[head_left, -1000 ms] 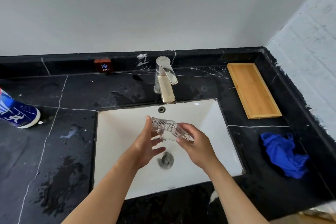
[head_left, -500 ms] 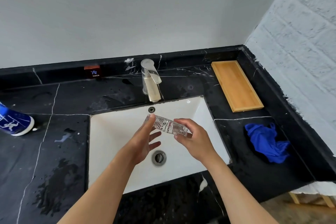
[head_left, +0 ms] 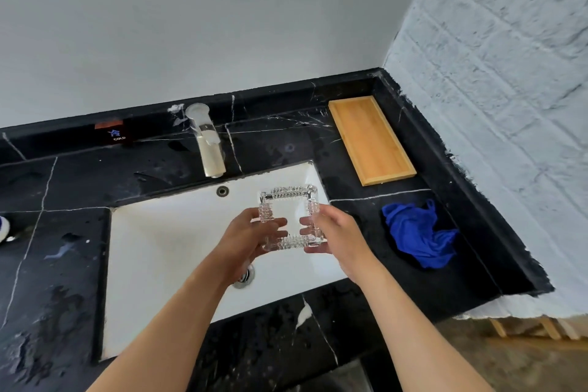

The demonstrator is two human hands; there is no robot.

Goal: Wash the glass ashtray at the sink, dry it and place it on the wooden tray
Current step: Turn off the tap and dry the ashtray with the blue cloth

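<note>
Two bare forearms reach up from the bottom edge and converge over the white sink [head_left: 152, 251]. The left hand [head_left: 245, 242] grips the near left corner of the glass ashtray [head_left: 288, 219], fingers curled up around its ribbed side with the tips showing through the glass. The right hand [head_left: 337, 235] grasps the right side, thumb and fingers wrapped over the rim. Between them the square ashtray is held in the air above the right part of the basin, its open face turned toward the camera so the whole ribbed rim is visible. The drain [head_left: 244, 277] shows just below the left wrist.

Past the hands, the faucet [head_left: 208, 143] stands on the black marble counter [head_left: 57, 188] behind the basin, its spout pointing toward the sink. To the right of the sink a crumpled blue cloth [head_left: 416, 235] lies on the counter. Beyond it, in the far right corner against the wall, sits the wooden tray [head_left: 370, 140], apart from the cloth.
</note>
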